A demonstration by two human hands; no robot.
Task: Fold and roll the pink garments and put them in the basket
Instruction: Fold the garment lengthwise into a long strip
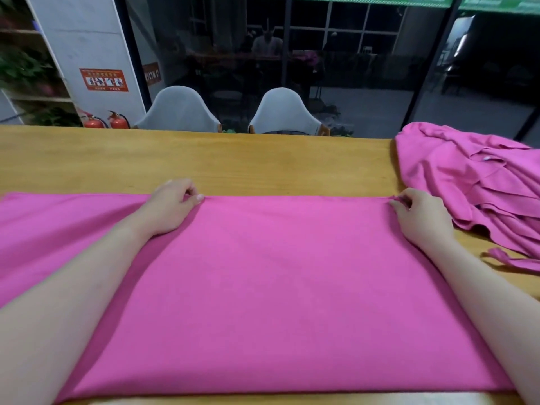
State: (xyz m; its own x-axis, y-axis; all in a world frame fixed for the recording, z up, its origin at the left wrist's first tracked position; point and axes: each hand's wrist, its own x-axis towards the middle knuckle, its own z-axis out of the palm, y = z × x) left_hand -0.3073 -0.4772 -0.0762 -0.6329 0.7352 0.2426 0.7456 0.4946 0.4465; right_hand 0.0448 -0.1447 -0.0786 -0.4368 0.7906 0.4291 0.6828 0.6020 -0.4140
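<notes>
matt pink cloth garment (277, 287), smooth wooden table (233, 162)

This looks like a commercial or shared work space rather than a home; a long wooden table (233, 159) faces two grey shell chairs (178, 111) and a dark floor-to-ceiling glass wall (350, 68); two red fire extinguishers (118, 121) stand by a white pillar bearing an orange safety notice (104, 80); shelves with plants (26, 71) line the left.

Plain pink cloth (277, 287) under my hands, pink heap (473, 185) beside it, yellow-brown wood table (233, 162), pale grey chairs (178, 109), red extinguishers (118, 121)
</notes>
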